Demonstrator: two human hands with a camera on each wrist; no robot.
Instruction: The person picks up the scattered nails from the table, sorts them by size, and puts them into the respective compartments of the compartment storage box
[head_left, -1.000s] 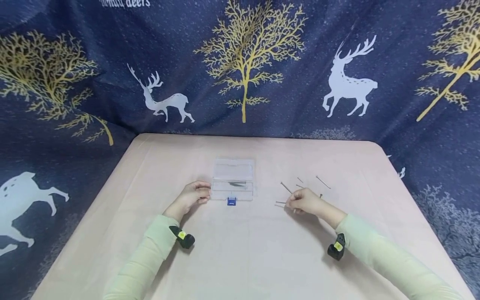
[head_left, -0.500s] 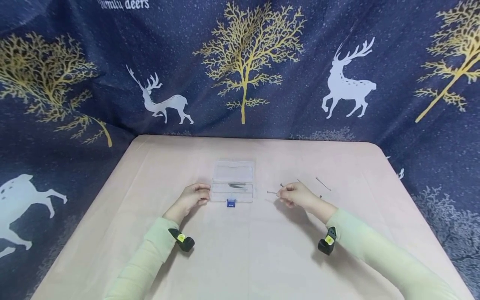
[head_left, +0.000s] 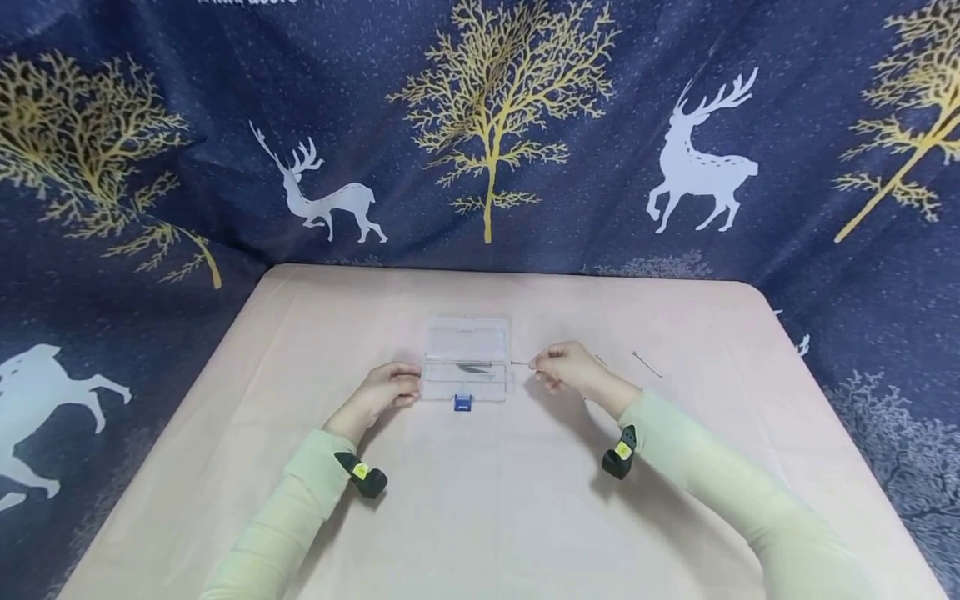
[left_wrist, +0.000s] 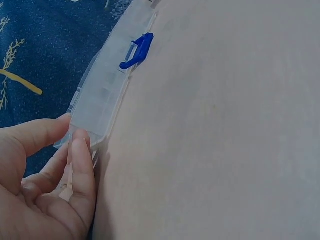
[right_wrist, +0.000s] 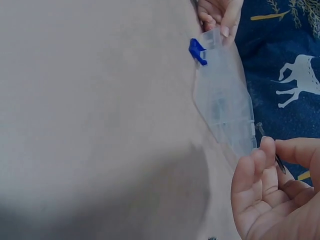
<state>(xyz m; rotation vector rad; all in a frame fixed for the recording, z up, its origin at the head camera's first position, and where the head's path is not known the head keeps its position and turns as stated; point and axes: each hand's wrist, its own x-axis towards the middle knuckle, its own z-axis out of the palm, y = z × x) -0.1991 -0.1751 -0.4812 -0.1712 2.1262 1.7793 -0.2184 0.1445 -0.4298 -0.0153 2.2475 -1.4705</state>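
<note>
A clear plastic box [head_left: 442, 389] lies with its lid [head_left: 467, 337] folded back and a blue latch [head_left: 462, 403] at the front. Several thin metal pieces [head_left: 474, 369] lie in its rear compartment. My left hand [head_left: 381, 393] holds the box's left end, thumb and fingertips at its corner in the left wrist view. My right hand [head_left: 567, 368] pinches a long metal nail [head_left: 521, 362] between thumb and fingers, just off the box's right side. The nail's flat head points toward the box; its dark other end [right_wrist: 281, 165] shows behind the fingers.
To the right on the pink-covered table [head_left: 480, 500] lies another long nail [head_left: 647, 364]. A short nail [head_left: 601, 360] shows just behind my right hand, which hides part of that area. A dark blue deer-print cloth [head_left: 570, 208] hangs behind the table.
My right hand has lifted the nail and moved left and away from me, up to the box's right side. My left hand has stayed at the box's left end.
</note>
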